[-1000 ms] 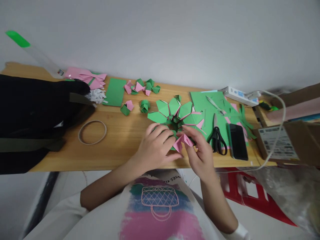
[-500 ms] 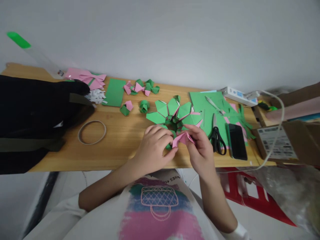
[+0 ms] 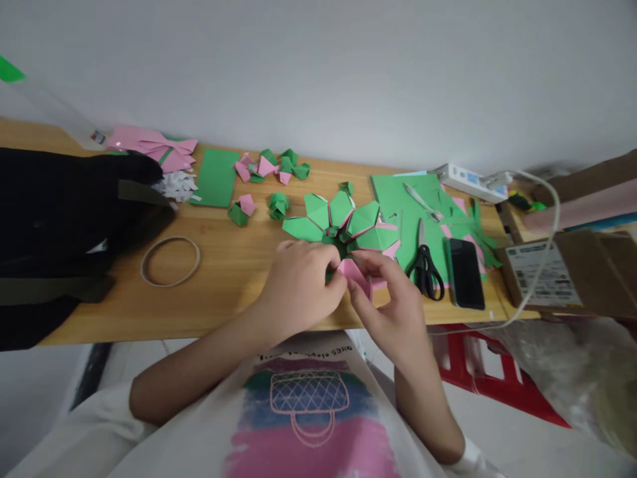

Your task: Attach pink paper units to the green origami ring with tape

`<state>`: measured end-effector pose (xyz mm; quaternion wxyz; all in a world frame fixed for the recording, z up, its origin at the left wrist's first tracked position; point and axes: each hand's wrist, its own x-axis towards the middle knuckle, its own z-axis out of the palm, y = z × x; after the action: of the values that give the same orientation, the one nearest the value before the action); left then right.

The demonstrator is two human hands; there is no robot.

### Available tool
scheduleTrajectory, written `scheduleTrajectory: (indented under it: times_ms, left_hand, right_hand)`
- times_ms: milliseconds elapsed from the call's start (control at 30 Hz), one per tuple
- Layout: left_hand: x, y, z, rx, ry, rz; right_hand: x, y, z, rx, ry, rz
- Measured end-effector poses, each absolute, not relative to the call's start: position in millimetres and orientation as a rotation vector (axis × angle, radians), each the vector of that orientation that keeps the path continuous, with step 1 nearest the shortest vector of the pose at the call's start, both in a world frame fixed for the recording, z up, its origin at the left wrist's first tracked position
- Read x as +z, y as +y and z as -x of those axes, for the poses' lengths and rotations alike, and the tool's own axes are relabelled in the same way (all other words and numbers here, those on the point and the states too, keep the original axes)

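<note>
A folded pink paper piece (image 3: 356,273) is pinched between both hands near the table's front edge. My left hand (image 3: 303,279) is closed on its left side, with thumb and forefinger at the paper. My right hand (image 3: 388,299) grips the right side, thumb in front and fingers behind. Just beyond them lies a ring of green and pink folded paper petals (image 3: 341,211), its near part hidden by my hands. Small folded paper units sit to the left, among them a green one (image 3: 279,206) and a green-and-pink one (image 3: 242,210).
A tape ring (image 3: 170,261) and a black bag (image 3: 60,226) are on the left. Black-handled scissors (image 3: 425,269), a phone (image 3: 466,273), green sheets (image 3: 398,199) and a power strip (image 3: 470,182) lie on the right, beside a cardboard box (image 3: 572,272) with a white cable across it.
The pink paper has turned and folded closer together between my fingers. My hands have drawn nearer each other. The whole view has shifted slightly.
</note>
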<state>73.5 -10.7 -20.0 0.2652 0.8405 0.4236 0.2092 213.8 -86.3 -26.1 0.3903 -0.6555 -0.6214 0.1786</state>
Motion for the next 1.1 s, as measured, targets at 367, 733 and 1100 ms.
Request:
scheduleTrajectory:
  times_ms: [367,733,1100]
  left_hand:
    - [2.6,13.3,-78.2,0.039,0.899,-2.627]
    - [-23.7,15.9,-83.2,0.437,0.800,-2.651]
    - [-33.5,-1.5,-110.9,0.541,1.024,-2.623]
  right_hand:
    - [-11.0,-60.2,-223.8,0.800,-1.670,1.872]
    - [3.2,-22.2,-262.9,0.492,-2.440,1.536]
    - [-7.8,-33.2,-288.5,-0.049,-2.445,1.440]
